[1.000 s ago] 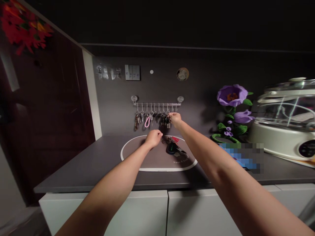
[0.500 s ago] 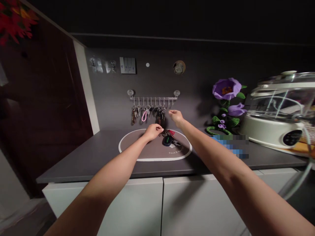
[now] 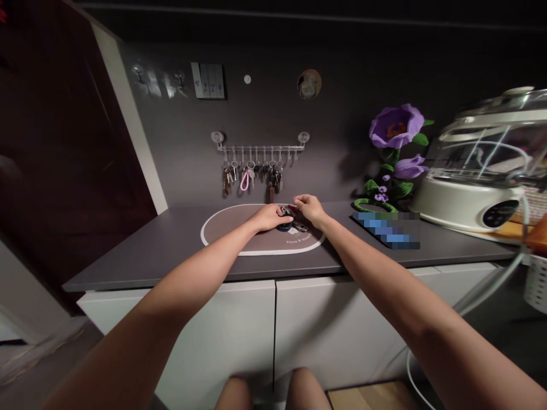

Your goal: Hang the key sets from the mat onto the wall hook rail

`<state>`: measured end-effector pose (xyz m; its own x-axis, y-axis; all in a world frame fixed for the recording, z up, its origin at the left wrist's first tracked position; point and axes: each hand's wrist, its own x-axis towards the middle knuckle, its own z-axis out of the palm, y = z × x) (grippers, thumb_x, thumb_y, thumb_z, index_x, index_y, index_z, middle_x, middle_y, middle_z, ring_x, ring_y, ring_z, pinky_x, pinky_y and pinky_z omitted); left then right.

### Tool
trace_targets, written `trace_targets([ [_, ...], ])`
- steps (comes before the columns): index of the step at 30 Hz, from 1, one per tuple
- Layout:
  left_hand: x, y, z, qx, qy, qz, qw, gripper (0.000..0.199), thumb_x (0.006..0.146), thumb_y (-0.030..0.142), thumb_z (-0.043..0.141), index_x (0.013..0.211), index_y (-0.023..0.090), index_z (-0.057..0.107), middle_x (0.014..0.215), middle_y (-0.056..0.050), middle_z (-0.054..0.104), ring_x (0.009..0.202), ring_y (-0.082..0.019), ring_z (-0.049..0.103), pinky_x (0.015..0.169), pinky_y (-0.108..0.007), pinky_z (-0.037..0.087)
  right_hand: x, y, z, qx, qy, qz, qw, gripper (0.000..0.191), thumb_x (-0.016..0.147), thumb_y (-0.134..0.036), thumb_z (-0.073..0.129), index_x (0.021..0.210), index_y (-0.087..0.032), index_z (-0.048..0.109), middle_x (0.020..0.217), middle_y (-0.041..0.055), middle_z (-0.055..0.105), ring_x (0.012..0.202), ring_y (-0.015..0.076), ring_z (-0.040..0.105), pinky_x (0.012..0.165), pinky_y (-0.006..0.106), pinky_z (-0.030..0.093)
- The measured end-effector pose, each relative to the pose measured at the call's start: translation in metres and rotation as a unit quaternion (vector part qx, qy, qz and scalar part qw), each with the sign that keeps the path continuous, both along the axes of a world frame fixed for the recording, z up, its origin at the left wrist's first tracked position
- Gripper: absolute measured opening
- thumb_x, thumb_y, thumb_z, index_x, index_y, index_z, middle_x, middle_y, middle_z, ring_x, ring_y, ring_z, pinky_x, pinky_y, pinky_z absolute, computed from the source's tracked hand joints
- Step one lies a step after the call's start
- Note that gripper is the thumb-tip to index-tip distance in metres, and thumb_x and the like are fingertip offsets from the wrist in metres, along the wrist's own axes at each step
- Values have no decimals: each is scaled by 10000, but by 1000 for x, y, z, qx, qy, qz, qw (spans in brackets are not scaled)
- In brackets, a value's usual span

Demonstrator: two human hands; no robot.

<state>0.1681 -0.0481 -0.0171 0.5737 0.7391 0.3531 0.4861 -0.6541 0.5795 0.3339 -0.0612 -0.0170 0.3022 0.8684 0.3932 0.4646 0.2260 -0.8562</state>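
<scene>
On the oval mat [image 3: 231,230], my left hand [image 3: 269,217] is closed with thumb and fingers on a dark key fob [image 3: 285,226] in a small heap of keys. Just right of it, my right hand [image 3: 311,209] is curled in a pinch above the loose keys [image 3: 300,225]. Whatever lies between its fingertips is too small to make out. Behind both hands, a clear hook rail [image 3: 260,148] on the wall carries several bunches of keys [image 3: 252,173], one with a pink strap [image 3: 244,181]. Some hooks at its right end hold nothing.
Purple fabric flowers [image 3: 397,128] stand right of the mat, with a blurred blue flat object [image 3: 384,229] before them. A white appliance with a clear lid [image 3: 465,199] fills the right end of the dark counter [image 3: 141,247]. Pale cabinet doors [image 3: 226,330] lie below.
My right hand has come down from beside the hook rail to the keys on the mat. My left hand has shifted onto the key fob. The view has tilted downward.
</scene>
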Motion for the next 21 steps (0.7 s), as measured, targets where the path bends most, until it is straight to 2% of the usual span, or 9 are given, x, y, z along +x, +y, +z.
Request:
trace_targets([
  [4,1,1,-3,2,22,3,1000,422,585,570,609,513,163,525,430,43,408,441,-78,338,463,-237,224,6,8,-4,-3,-127,-16,992,136,744,-202,538,815,-139,636,804,45,659,696,109,556,713,227,417],
  [8,3,-3,0,-21,34,8,999,413,576,537,637,470,172,473,419,48,356,435,-76,304,462,-242,204,8,12,-4,-14,-197,-13,980,145,755,-214,536,815,-155,653,813,44,671,718,122,571,735,232,414],
  [13,3,-9,6,-80,34,11,996,362,586,405,660,438,171,427,405,49,353,428,-75,322,463,-239,218,7,12,-4,-19,-243,-15,970,137,753,-216,536,787,-170,661,801,42,672,729,136,573,731,234,408],
  [21,-2,-11,10,-176,-18,16,984,292,583,278,661,454,162,426,406,56,401,412,-62,326,457,-228,236,3,10,-2,-19,-258,-12,966,166,764,-217,515,805,-165,666,827,50,671,753,142,574,740,240,400],
])
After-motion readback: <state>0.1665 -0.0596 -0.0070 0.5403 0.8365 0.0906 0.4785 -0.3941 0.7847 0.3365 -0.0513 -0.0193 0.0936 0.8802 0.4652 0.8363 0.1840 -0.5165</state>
